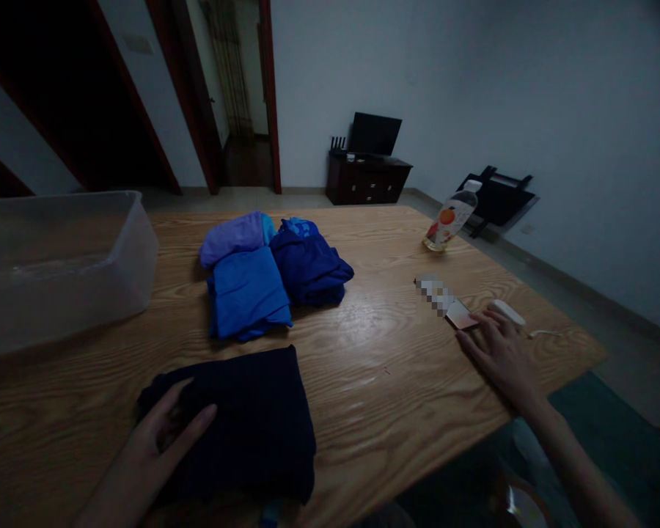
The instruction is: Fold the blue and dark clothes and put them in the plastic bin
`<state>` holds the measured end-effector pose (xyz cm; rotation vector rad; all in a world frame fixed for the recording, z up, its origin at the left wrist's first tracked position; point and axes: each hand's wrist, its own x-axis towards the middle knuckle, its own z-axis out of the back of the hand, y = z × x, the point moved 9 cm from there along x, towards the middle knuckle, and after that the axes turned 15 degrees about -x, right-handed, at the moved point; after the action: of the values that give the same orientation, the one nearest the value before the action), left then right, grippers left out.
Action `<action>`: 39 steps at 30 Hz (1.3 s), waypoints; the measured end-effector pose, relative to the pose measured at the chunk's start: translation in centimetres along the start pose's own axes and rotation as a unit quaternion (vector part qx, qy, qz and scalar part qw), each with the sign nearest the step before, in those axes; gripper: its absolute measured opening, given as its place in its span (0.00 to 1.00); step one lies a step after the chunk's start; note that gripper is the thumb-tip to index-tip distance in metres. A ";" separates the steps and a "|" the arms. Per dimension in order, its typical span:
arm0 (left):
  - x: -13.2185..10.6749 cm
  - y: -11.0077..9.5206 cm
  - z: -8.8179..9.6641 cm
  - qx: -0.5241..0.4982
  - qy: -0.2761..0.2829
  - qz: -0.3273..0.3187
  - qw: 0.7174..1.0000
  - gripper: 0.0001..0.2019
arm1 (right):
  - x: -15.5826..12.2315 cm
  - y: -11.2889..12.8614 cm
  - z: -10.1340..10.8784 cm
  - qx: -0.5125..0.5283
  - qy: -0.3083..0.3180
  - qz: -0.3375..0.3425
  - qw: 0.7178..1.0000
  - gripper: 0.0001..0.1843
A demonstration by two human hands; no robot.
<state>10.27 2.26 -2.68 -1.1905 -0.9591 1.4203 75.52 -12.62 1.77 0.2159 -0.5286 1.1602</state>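
Observation:
My left hand [162,433] lies flat with fingers spread on the left edge of a folded dark navy garment [247,422] at the table's near side. My right hand [498,348] rests open on the wooden table [374,367] at the right, fingertips beside a small pinkish card [460,315] and touching a white oblong object [507,312] with a thin cord. Farther back sits a pile of folded blue clothes: a bright blue piece [247,297], a purple one [236,236] and a dark blue one [308,265].
A large translucent plastic bin [60,264] stands at the table's left. A plastic bottle [451,216] with an orange fruit label stands at the far right. Beyond the table are a dark cabinet with a screen [369,165], a doorway and a folded black frame by the wall.

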 end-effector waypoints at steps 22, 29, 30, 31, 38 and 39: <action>0.2 1.8 0.3 0.039 0.018 -0.012 0.999 0.37 | -0.4 0.8 2.4 -0.005 -0.044 -0.008 0.999 0.25; -1.2 1.2 -0.6 -0.082 0.029 0.003 0.996 0.34 | -0.8 2.3 3.3 -0.014 -0.052 0.020 0.998 0.18; -1.5 1.1 -0.5 -0.086 0.020 0.007 0.996 0.35 | -0.8 2.6 3.4 -0.015 -0.048 0.024 0.998 0.17; -1.8 1.0 -0.2 -0.085 0.007 0.014 0.996 0.36 | -0.8 2.9 3.4 -0.015 -0.041 0.028 0.999 0.16; 0.4 0.1 2.4 -0.093 -0.018 0.008 0.995 0.41 | -0.7 2.9 3.3 -0.003 -0.039 0.012 0.999 0.18; 1.1 0.3 2.8 -0.081 -0.015 0.000 0.997 0.40 | -0.8 2.7 3.3 -0.006 -0.040 0.007 0.999 0.19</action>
<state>7.49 3.41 -2.58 -1.2907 -1.1114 1.3847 71.90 -13.56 3.93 0.2491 -0.6085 1.1642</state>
